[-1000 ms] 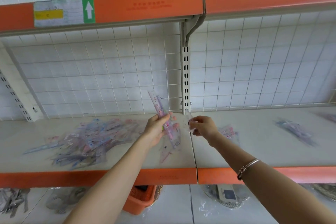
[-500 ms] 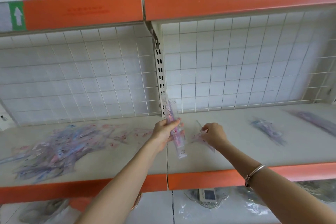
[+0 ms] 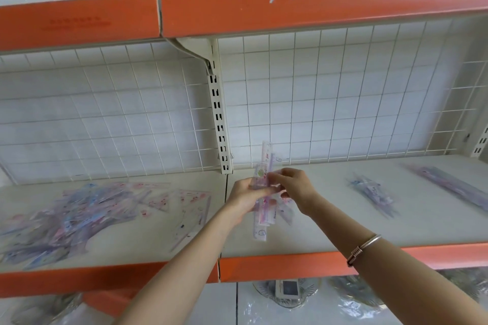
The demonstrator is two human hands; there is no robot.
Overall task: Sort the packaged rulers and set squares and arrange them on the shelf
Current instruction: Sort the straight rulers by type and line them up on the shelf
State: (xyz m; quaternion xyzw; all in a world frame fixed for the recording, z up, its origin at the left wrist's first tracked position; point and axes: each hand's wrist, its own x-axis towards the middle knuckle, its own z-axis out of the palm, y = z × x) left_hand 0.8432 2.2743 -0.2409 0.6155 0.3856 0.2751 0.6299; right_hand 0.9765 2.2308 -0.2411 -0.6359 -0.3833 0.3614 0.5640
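a silver bracelet (image 3: 363,248) sits on the right wrist. above the shelf (image 3: 330,232), the left hand (image 3: 245,199) and the right hand (image 3: 294,188) are both closed around a bunch of packaged rulers (image 3: 262,208), held upright. a messy pile of packs (image 3: 79,216) lies to the left. two small groups (image 3: 372,192) (image 3: 454,187) lie to the right. a white wire grid (image 3: 330,97) is at the back.

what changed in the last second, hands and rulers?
The right hand, apart from the left a second ago and pinching a small clear pack, has come in to join the left hand on the packaged rulers; both now grip the bundle, held roughly upright above the shelf. The left hand kept its hold throughout. The unsorted pile and the two sorted groups on the right look unchanged.
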